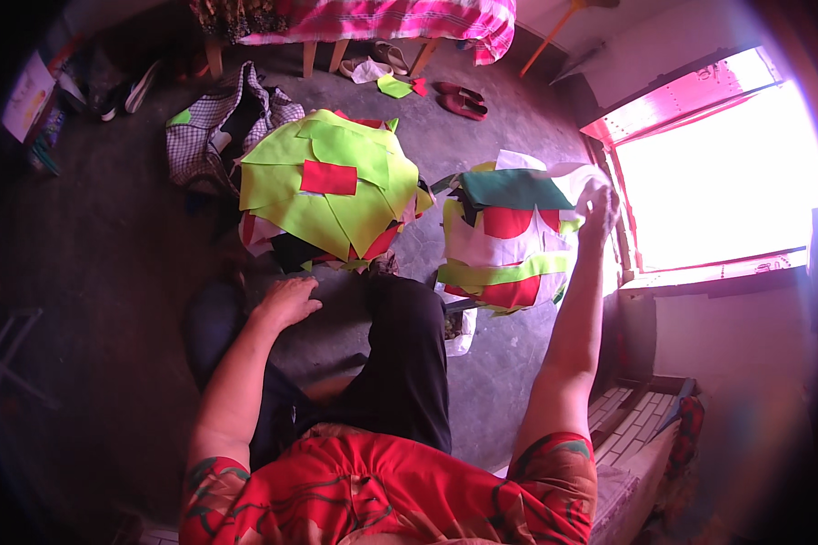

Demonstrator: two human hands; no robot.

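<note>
My right hand [599, 205] is stretched out at the right, its fingers closed on a white fabric piece [570, 179]. Below that piece stands a heap of cut fabric pieces [509, 247] in white, red, lime and black, with a dark green piece [515, 189] lying across its top. Over my lap, my left hand [291, 302] rests with loosely extended fingers and holds nothing. Just beyond it rises a second heap, covered in lime-green fabric pieces [336, 218] that overlap. A small red rectangle [330, 178] lies on top of them.
A checked cloth [200, 127] lies crumpled on the floor at the far left. Dark red shoes [463, 101] and loose lime scraps [394, 86] are near a bed with a pink cover [391, 20]. A bright window [718, 173] is at the right. A white bag [463, 331] sits beside my knee.
</note>
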